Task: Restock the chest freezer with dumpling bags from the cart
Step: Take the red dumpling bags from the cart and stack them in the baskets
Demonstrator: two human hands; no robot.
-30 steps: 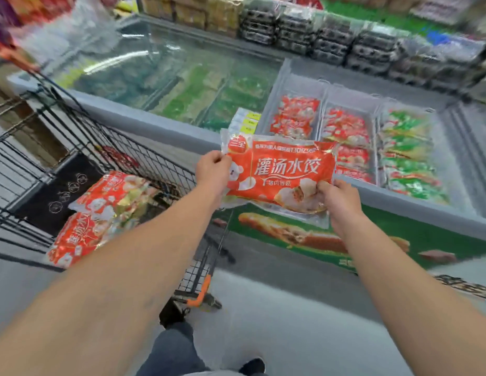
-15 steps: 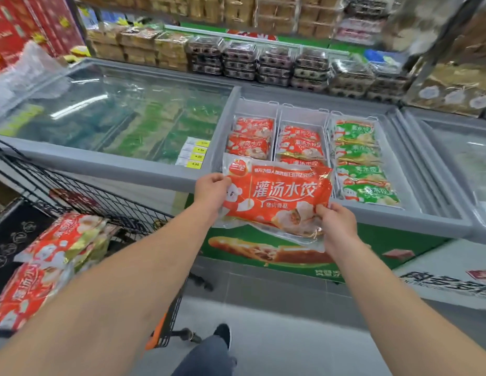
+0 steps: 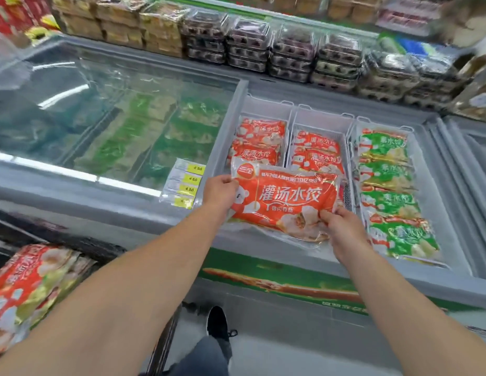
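I hold a red dumpling bag (image 3: 288, 199) flat with both hands over the front rim of the open chest freezer (image 3: 263, 241). My left hand (image 3: 219, 189) grips its left edge and my right hand (image 3: 341, 226) grips its lower right corner. Below the bag, white baskets hold more red bags in the left (image 3: 259, 141) and middle (image 3: 316, 151) columns and green bags (image 3: 385, 175) in the right column. More red dumpling bags (image 3: 33, 278) lie in the cart at the lower left; the cart itself is mostly hidden by my left arm.
A closed glass lid (image 3: 101, 112) covers the freezer's left half, with yellow price tags (image 3: 186, 183) at its corner. Stacked clear trays (image 3: 290, 54) and boxed goods line the shelf behind. Another freezer lid (image 3: 477, 147) lies at the right. My shoe (image 3: 217, 321) is on the grey floor.
I have stepped closer to the freezer and carried the red bag forward, from in front of the cabinet to over its front rim. The cart has slid to the lower left of view.
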